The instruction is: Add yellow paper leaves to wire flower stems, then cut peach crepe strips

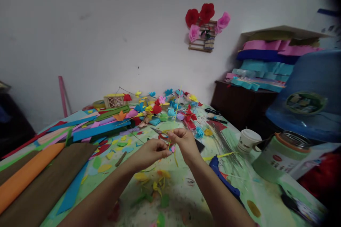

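Observation:
Above the middle of the table, both hands meet at a thin yellow stem (177,109) that stands nearly upright. My left hand (153,152) is closed, pinching the stem's lower end, where a small pink piece (173,149) shows beside the fingertips. Slightly higher, my right hand (185,142) pinches the same stem between thumb and finger. A narrow yellow paper strip (176,159) hangs down below the right hand. Just behind the hands lie scissors (156,130), partly covered. Loose yellow and green paper petals (157,186) are scattered in front, blurred.
Colourful paper flowers (157,108) crowd the table's back. Crepe paper rolls (50,181) cover the left. A blue glue gun (222,177), thin wires (223,145), a paper cup (248,140) and a green jar (279,158) are on the right, near a large blue water bottle (306,95).

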`<state>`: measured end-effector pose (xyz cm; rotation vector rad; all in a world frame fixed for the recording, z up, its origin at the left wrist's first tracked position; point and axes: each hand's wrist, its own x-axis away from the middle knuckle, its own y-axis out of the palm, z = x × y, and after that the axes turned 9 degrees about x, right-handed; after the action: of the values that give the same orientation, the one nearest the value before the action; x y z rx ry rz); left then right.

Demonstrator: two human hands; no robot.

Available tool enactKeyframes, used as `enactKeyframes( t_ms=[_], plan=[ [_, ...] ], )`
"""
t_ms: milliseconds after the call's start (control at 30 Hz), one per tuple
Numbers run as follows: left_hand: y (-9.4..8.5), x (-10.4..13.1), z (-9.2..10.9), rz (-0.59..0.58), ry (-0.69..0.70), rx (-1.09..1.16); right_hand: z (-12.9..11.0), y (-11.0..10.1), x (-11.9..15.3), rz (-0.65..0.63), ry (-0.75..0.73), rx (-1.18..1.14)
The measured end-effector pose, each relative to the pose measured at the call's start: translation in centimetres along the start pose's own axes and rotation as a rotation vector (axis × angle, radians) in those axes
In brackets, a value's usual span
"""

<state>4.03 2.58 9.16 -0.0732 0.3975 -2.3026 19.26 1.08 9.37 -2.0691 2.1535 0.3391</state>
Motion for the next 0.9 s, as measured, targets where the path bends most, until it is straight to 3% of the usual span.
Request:
enactKeyframes(
  t_ms=[133, 267, 533, 633, 733, 900],
  plan=[
    [0.6, -0.1, -0.6, -0.026, -0.031, 0.491, -0.4, -0.6, 0.0, -0.028, 0.035, -0.146],
    [1.7, 0.0, 0.1, -0.015, -0.132, 0.876, -1.0, -0.7, 0.2, -0.035, 0.078, -0.276],
    [2.7, 0.8, 1.6, -0.128, -0.149, 1.075, -1.4, -0.3, 0.6, -0.112, 0.107, -0.479],
    [3.0, 0.8, 1.7, -0.087, -0.117, 1.035, -1.5, -0.3, 0.7, -0.142, 0.073, -0.47],
    [3.1, 0.7, 1.7, 0.04, -0.076, 0.883, -1.6, -0.4, 0.7, -0.087, 0.007, -0.358],
    [2.7, 0.4, 1.4, 0.195, 0.003, 0.284, -1.4, -0.8, 0.0, 0.128, -0.069, -0.091]
  ],
)
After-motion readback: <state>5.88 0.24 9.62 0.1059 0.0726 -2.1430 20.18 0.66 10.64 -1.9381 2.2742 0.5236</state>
